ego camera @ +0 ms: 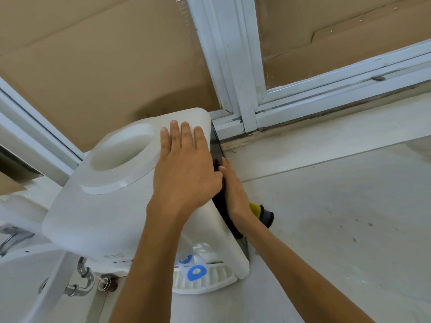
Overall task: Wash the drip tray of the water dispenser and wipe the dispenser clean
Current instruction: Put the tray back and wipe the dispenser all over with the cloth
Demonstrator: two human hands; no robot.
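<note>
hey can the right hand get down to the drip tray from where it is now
Probably yes. The right hand rests on the dispenser's dark side panel, and the drip tray sits exposed below at the front, with nothing visible between them.

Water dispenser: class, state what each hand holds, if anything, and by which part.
The left hand holds nothing; it rests flat on the water dispenser top. The right hand lies against its dark side; a yellow and grey thing shows behind the wrist, but any grip cannot be told.
</note>
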